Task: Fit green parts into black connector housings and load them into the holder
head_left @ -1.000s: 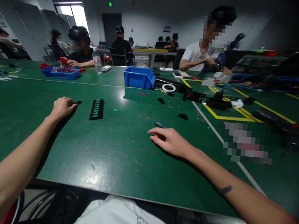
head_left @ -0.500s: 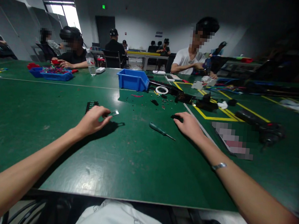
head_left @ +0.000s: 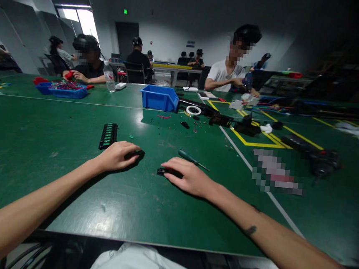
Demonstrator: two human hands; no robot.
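My right hand (head_left: 187, 175) rests low over the green table, its fingers closed on a small black part (head_left: 160, 172) that sticks out past the fingertips. To the left, my left hand (head_left: 119, 154) is curled with thumb and fingers close together; something dark shows at the fingertips, too small to name. Just beyond the left hand lies a black strip with a row of green pieces (head_left: 108, 136). A tiny green piece (head_left: 131, 137) lies beside it. A screwdriver (head_left: 193, 159) with a teal handle lies behind the right hand, which partly borders it.
A blue bin (head_left: 159, 98) stands farther back, beside a white ring (head_left: 193, 110) and scattered small parts. A long black assembly (head_left: 220, 118) runs rightward. A black power tool (head_left: 323, 161) lies at right. Across the table, a person (head_left: 225, 75) works with their hands.
My right hand has moved left and nearer with the black part. My left hand has shifted right and nearer, uncovering the black strip; the shiny clear piece at its fingers is no longer visible.
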